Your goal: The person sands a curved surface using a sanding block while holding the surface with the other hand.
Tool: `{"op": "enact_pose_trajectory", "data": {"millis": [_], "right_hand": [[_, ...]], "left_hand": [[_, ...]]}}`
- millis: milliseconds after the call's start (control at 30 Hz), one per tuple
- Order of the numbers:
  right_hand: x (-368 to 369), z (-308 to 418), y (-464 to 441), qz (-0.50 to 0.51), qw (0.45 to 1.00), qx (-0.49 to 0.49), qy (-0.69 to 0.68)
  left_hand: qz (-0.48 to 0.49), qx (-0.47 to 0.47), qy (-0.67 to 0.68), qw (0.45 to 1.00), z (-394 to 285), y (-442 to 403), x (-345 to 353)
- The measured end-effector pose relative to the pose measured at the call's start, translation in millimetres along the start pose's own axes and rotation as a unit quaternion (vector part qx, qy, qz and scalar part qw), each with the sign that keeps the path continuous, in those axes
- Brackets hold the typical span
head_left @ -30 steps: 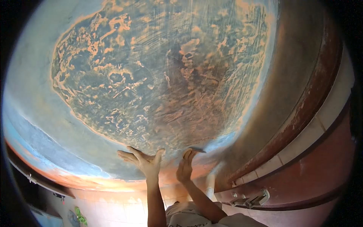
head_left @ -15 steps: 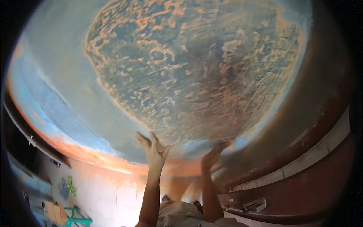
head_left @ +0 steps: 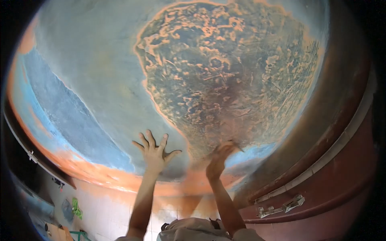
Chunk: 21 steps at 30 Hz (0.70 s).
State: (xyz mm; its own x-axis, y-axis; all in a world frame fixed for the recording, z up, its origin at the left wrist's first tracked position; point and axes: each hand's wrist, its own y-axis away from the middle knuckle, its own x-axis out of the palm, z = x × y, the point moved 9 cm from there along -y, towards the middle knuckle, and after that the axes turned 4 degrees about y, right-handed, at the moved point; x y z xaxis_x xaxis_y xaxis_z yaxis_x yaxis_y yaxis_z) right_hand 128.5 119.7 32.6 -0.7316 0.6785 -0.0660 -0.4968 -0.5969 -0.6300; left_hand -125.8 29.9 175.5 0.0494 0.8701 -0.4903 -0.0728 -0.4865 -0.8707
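My left hand (head_left: 153,154) lies with fingers spread on the smooth grey-blue part of a large surface (head_left: 92,76), just left of a rough patch. That patch (head_left: 225,76) is dark and mottled with orange streaks and an orange rim. Over its lower edge is my right hand (head_left: 219,158), its fingers bent together and blurred. A thin dark tip shows beside those fingers; I cannot make out what they hold.
An orange band (head_left: 116,176) runs along the surface's near edge, with a blue strip (head_left: 60,108) at the left. Pale tiles (head_left: 100,201) lie below. On a dark red ledge at right sits a pale metal-looking object (head_left: 281,207). Green items (head_left: 76,208) are at lower left.
The view has shifted, so the rough patch appears farther right. My left hand now lies flatter, fingers more spread, farther left. My right hand has moved slightly up and left in view.
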Motion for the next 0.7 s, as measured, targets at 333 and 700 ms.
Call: {"op": "enact_pose_trajectory", "data": {"millis": [333, 700], "right_hand": [[28, 97, -4, 0.023, 0.976, -0.094, -0.197], [70, 135, -6, 0.238, 0.633, -0.119, 0.727]], "left_hand": [[-0.133, 0.153, -0.039, 0.978, 67, -202, -149], [-0.150, 0.170, -0.058, 0.972, 63, -244, -181]]}}
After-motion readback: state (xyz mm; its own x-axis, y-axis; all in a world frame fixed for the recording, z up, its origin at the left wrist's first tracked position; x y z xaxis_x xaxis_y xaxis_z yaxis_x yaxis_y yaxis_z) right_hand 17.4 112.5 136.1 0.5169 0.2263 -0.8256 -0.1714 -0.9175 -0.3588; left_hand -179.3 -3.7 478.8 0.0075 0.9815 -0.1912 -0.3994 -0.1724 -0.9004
